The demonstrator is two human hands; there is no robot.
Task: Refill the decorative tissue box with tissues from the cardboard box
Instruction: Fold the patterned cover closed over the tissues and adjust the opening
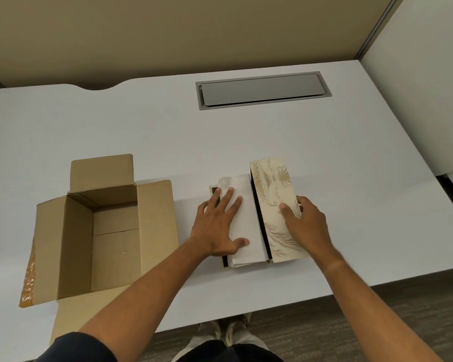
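In the middle of the frame we see the tissue box [249,231] lying open on the white desk [351,178]. Its patterned lid [275,210] stands up on its long edge, hinged at the right side of the tray, and a white stack of tissues [242,218] fills the tray.

Our left hand [217,226] lies flat on the tissues, with the fingers spread and open, not gripping anything. We judge that it presses the stack down so that the soft paper sits below the rim and does not spring up. Some sheets stick out at the near end of the tray, so the stack is not yet fully neat.

Our right hand [304,223] holds the lid from its outer side. The thumb lies on the patterned face and the other fingers are hidden behind it, so this hand grips the lid. It probably keeps the lid upright and ready to fold over the tissues.

At the left of the frame the cardboard box [100,231] stands on the desk, flaps open, well apart from the tissue box. We see no tissues inside it; it looks empty.

We think the refill is near its end: what remains is closing the lid without pinching the loose sheets.
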